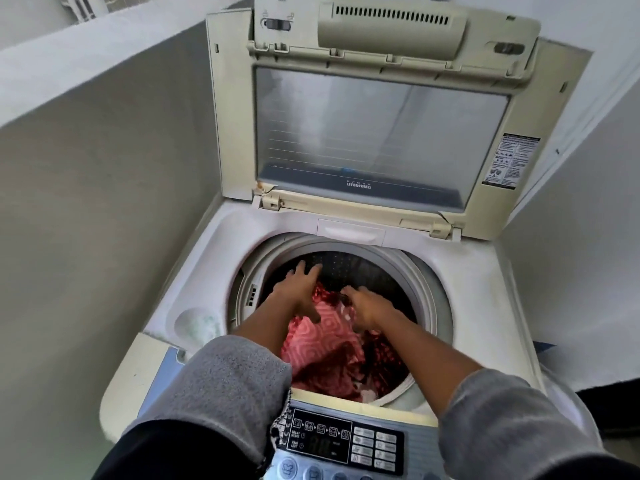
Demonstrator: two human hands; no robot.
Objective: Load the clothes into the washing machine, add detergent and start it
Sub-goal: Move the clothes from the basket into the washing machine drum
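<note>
Clothes: I see red and pink patterned clothes [322,344] heaped inside the drum [398,271] of the washing machine [485,289]; no clear long axis, just a crumpled pile spreading from the drum's middle toward its near rim.
Drum: its round mouth faces straight up at me, dark perforated wall showing at the far side.
My left hand [299,292]: reaches into the drum over the far-left part of the pile, fingers spread apart, gripping nothing that I can see.
My right hand [363,308]: in the drum just right of the left one, fingers curled down onto the fabric; I cannot tell whether it is clamped on a piece.
Sleeves: grey sleeves [228,386] pushed up both forearms.
Lid [374,133]: raised behind the drum, glass panel facing me, with "DIAMOND" printed upside down near its lower edge.
Sticker [510,161]: on the lid's right frame, print too small to read.
Control panel [346,441]: on the machine's near edge; I read "DELAY START" and "TIME LEFT", digits blurred, bottom buttons cut off.
</note>
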